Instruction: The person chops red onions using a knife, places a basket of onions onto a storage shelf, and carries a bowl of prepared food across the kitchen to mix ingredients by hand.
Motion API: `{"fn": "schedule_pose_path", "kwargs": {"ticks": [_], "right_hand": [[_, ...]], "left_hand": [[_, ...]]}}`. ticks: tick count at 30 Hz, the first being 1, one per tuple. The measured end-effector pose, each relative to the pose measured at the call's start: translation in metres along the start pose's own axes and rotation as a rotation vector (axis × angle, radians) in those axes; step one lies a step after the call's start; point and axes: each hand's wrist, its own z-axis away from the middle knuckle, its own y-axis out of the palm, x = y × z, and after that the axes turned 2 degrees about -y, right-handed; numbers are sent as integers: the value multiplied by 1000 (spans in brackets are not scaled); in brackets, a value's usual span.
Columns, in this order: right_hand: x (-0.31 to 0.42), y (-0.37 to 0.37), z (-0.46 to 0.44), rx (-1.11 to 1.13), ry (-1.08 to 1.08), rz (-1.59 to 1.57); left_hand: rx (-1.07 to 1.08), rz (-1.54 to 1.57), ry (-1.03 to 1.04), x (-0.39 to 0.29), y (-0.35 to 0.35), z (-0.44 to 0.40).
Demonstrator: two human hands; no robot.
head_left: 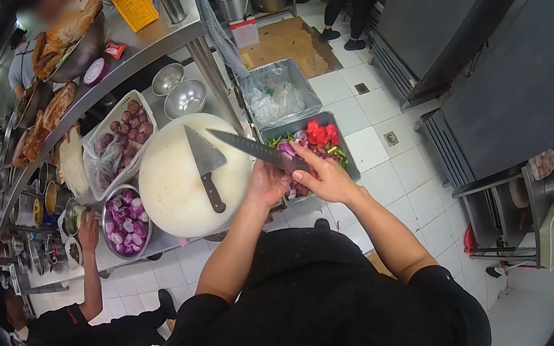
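A long dark-bladed knife (pixel 245 146) points up and left, its rear end at my right hand (pixel 331 178), which is closed on it with the index finger stretched along the blade. My left hand (pixel 266 183) is cupped, palm up, just below the blade, partly hidden by it; no object shows clearly in it. Both hands are over the near edge of a grey bin (pixel 352 156) of onion pieces, green scraps and a red item (pixel 321 133). To the left, a second knife (pixel 204 158) with a brown handle lies on the round white cutting board (pixel 173 204).
A metal bowl of peeled red onions (pixel 127 224) and a white basket of unpeeled onions (pixel 131 130) stand left of the board. Beyond is a plastic-lined bin (pixel 280 92). A co-worker's arm (pixel 89 243) reaches in at the left; another person's legs (pixel 356 1) are at the top.
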Motion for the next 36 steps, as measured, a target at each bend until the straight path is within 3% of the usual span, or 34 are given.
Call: {"fn": "schedule_pose_path", "kwargs": {"ticks": [2,3,5,12,17,19,23,27,29,33,36], "right_hand": [[-15,12,-4,-185,-198,-185],[-12,9,-3,-185,-197,-185],[-7,0,-1,-43,-4,-329],[-7,-5,-6,-50,-29,-429],[-11,-12,-14,-87,128,-622],[-11,-13,-14,-84,128,-623],[-12,-10,-20,-98,112,-603],[-17,-8,-29,-147,103,-585],[-23,-16,-32,-142,196,-729],[-28,-16,-31,-136,244,-440],[-22,-9,-27,-15,119,-367]], "left_hand": [[32,13,-35,-3,-2,-1],[110,-4,-61,-5,-4,-2],[189,-22,-86,-8,-8,-4],[64,-168,-88,-21,-6,-3],[71,-360,-121,-28,-12,6],[192,-482,-92,-31,-11,8],[122,-564,-2,-32,3,16],[192,-646,80,-37,1,18],[234,-675,91,-38,2,20],[55,-663,120,-37,0,17],[-19,-671,115,-37,-13,8]]}}
